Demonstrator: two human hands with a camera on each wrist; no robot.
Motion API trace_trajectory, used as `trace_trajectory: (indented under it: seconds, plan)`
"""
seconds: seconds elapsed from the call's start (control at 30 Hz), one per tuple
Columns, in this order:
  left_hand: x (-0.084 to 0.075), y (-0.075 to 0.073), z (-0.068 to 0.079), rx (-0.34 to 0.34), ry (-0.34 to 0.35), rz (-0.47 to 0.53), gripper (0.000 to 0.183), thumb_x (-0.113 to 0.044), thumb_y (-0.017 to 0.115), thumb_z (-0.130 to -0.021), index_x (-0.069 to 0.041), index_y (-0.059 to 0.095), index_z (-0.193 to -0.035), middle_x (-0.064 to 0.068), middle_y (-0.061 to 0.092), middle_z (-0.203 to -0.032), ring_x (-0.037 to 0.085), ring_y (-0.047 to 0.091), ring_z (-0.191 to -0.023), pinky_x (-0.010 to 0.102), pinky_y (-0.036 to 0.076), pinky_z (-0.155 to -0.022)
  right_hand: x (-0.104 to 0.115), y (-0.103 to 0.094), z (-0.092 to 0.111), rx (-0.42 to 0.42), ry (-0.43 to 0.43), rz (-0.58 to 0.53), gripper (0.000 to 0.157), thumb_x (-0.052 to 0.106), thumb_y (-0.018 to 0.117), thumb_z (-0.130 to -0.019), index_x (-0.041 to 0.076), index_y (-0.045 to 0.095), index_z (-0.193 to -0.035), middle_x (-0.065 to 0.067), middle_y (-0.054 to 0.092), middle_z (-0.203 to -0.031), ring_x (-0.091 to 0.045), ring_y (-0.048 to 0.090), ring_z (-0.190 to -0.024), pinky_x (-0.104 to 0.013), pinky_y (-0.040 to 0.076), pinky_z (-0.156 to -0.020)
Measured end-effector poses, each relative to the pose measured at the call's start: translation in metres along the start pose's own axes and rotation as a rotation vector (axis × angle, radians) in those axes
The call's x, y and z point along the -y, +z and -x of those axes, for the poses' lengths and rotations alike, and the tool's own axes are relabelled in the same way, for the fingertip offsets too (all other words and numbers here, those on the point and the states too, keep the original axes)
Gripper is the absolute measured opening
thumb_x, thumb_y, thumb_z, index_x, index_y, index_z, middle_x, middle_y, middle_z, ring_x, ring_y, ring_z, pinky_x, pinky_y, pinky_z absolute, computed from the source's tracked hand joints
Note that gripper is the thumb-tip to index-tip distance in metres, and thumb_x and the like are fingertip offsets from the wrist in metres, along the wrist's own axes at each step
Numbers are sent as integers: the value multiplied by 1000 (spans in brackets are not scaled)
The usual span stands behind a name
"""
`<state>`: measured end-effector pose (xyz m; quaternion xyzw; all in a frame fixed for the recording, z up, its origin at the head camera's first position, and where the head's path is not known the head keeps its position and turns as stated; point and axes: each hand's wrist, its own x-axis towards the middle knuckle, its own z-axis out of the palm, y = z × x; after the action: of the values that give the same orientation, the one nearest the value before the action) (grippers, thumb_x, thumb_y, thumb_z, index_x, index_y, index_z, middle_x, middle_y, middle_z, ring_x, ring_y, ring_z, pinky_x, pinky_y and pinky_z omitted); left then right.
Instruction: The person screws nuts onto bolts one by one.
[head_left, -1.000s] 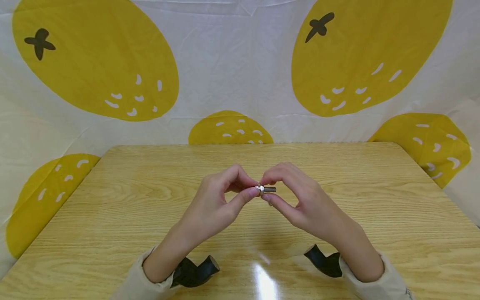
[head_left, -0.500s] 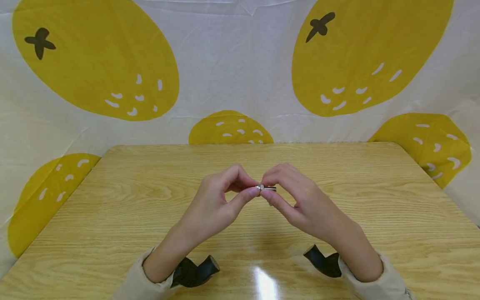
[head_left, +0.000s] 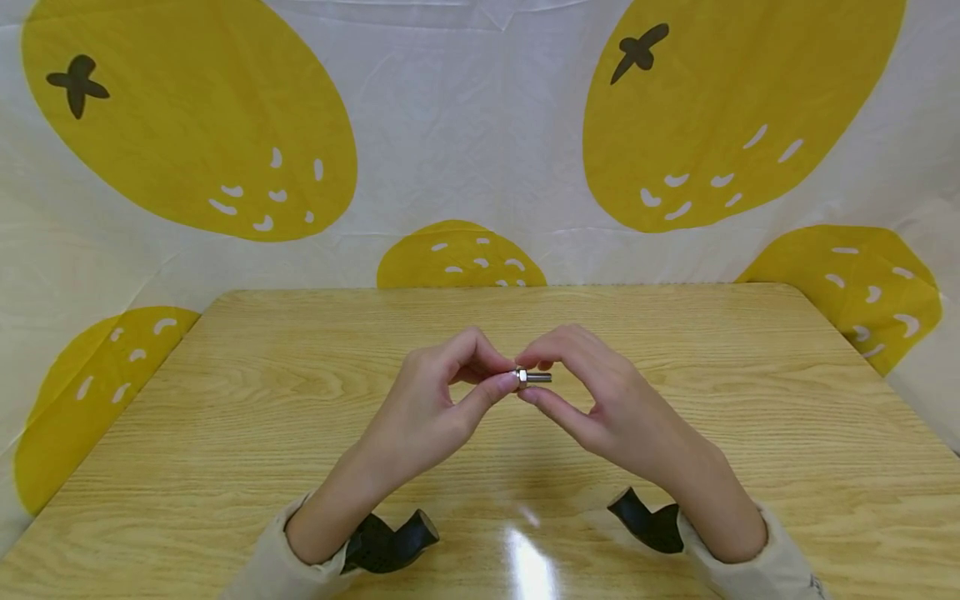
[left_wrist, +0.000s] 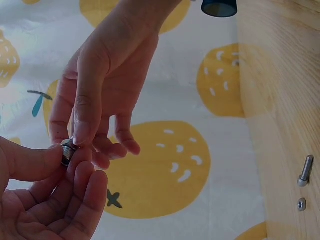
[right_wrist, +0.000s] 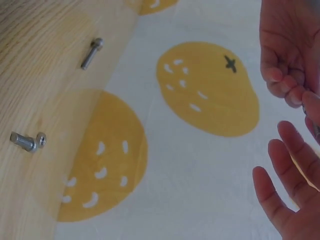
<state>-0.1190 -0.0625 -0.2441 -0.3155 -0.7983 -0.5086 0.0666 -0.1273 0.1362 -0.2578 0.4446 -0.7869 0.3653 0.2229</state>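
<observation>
Left hand [head_left: 435, 396] has the bolt [head_left: 540, 377] pinched at its hex end, right hand [head_left: 600, 392] has fingertips around that, can't tell if it's squeezing. Farther from the grip: loose screw [left_wrist: 305, 171], nut [left_wrist: 301, 204] on the table [head_left: 285, 367], patterned cloth [head_left: 465, 158] beyond.

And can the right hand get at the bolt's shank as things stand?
Probably yes: the shank juts clear of the left hand, and the fingers of the right hand are close by, with nothing visible blocking them.
</observation>
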Motion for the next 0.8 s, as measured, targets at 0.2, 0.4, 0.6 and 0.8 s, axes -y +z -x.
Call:
trace_trajectory:
  seconds: [0.2,0.4,0.6,0.8]
  plan:
    - [0,0,0,2,6,2,6,-10,64,-87,-7,60,-90,0,68,-86,5,65,-77,25,55,-70,-1,1,0,-39,-46,2,15,15,66,-87,7,60,-100,1,60,-96,-11,53,-92,-18,45,-83]
    - [0,0,0,1,-4,-6,6,-10,65,-87,-7,60,-90,0,68,-85,4,65,-77,24,55,-69,-2,2,1,-30,-39,7,14,17,62,-90,7,60,-99,1,60,-95,-10,53,-91,-17,44,-82]
    - [3,0,-1,2,5,-19,6,-8,65,-87,-6,60,-89,1,69,-85,5,66,-76,24,55,-69,-1,2,1,-11,-1,28,17,13,66,-87,7,60,-101,1,60,-98,-11,53,-93,-21,45,-83]
    - [12,-4,-5,5,-36,-90,7,-9,65,-87,-5,60,-90,2,67,-84,8,64,-76,24,54,-70,-5,0,3,18,76,95,27,12,71,-82,6,59,-106,0,61,-102,-13,53,-95,-23,46,-84]
